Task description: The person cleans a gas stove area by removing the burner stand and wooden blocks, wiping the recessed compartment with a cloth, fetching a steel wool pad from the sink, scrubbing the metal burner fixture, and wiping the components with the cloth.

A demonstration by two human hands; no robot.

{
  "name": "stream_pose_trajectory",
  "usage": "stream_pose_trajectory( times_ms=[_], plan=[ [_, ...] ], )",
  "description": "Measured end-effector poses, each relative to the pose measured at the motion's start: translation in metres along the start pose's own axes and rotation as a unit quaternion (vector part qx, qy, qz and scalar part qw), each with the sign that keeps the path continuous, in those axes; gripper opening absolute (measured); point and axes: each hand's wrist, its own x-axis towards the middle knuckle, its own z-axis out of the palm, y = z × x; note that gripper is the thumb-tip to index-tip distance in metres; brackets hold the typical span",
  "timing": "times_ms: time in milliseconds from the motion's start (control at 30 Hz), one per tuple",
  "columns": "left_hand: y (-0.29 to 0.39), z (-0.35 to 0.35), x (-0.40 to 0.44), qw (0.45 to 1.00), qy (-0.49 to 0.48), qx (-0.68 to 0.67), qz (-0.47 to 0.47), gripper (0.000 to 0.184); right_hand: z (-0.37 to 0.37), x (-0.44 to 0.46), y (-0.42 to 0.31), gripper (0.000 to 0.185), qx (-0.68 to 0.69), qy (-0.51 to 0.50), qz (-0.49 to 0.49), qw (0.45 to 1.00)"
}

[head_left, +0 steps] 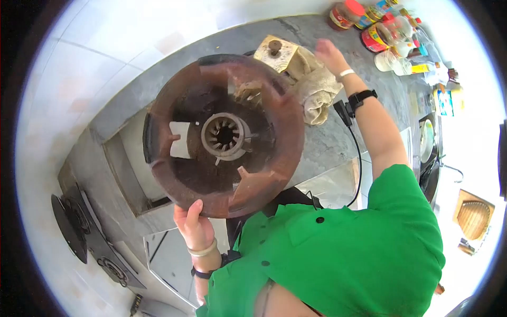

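A large round brown ring, worn and greasy-looking, with a pale slotted burner-like core (226, 136) at its centre, fills the middle of the view. My left hand (196, 228) grips the ring's (288, 124) lower edge, thumb on the face turned up to me. Off to the upper right, away from the ring, my right hand (330, 55) is raised over the grey counter, blurred, its fingers not clear. Below and left of it lie a crumpled beige cloth (316, 100) and a pale block (276, 53) with a brown knob.
Jars and bottles (377, 37) crowd the counter's (327, 145) far right corner. A black cable (359, 158) hangs over the front edge, its plug near my right wrist. Left of the ring is a rectangular recess (124, 171); a black gas hob (97, 243) stands at lower left.
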Motion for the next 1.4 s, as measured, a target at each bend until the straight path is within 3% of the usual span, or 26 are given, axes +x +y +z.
stream_pose_trajectory(
  times_ms=[67,100,167,300,400,500,633,833,867,1033,1200,1300,1400],
  plan=[
    [0.001,0.002,-0.003,1.000,-0.007,0.019,0.003,0.032,-0.010,-0.028,0.032,0.087,-0.174,-0.093,0.027,0.980],
    [0.002,0.005,-0.003,1.000,-0.010,0.028,0.005,0.033,-0.007,-0.038,0.029,0.087,-0.232,-0.092,0.024,0.968],
    [0.007,0.015,-0.005,1.000,-0.014,0.018,-0.008,0.031,0.011,-0.059,0.002,0.086,-0.345,-0.093,0.020,0.934],
    [0.016,0.018,-0.010,0.999,-0.025,-0.012,-0.027,0.030,0.022,-0.068,-0.070,0.086,-0.457,-0.150,0.117,0.869],
    [0.015,0.018,-0.011,0.999,-0.020,-0.003,-0.042,0.028,0.017,-0.056,-0.046,0.079,-0.371,-0.173,0.165,0.897],
    [0.014,0.008,-0.014,0.995,-0.060,0.020,-0.077,0.028,-0.015,-0.070,-0.039,0.069,-0.367,-0.032,0.208,0.906],
    [0.015,0.012,-0.032,0.990,-0.088,0.022,-0.107,0.021,-0.086,-0.098,-0.047,0.056,-0.230,0.095,0.221,0.943],
    [0.012,0.020,-0.053,0.975,-0.129,0.005,-0.183,0.015,-0.080,-0.141,-0.083,0.052,-0.054,0.056,0.224,0.972],
    [-0.006,-0.004,-0.053,0.971,-0.132,-0.004,-0.198,0.016,-0.068,-0.150,-0.094,0.053,0.000,0.051,0.225,0.973],
    [-0.008,0.016,-0.068,0.945,-0.232,0.013,-0.231,0.021,-0.024,-0.177,-0.156,0.052,0.178,-0.018,0.230,0.956],
    [-0.013,0.027,-0.087,0.913,-0.313,0.015,-0.262,0.039,-0.017,-0.181,-0.198,0.060,0.124,-0.052,0.229,0.964],
    [-0.016,0.036,-0.094,0.876,-0.355,-0.035,-0.326,0.059,-0.019,-0.174,-0.195,0.061,-0.115,-0.101,0.151,0.977],
    [-0.044,0.035,-0.106,0.837,-0.406,-0.085,-0.357,0.071,-0.028,-0.159,-0.198,0.060,-0.159,-0.148,0.119,0.969]
  ],
)
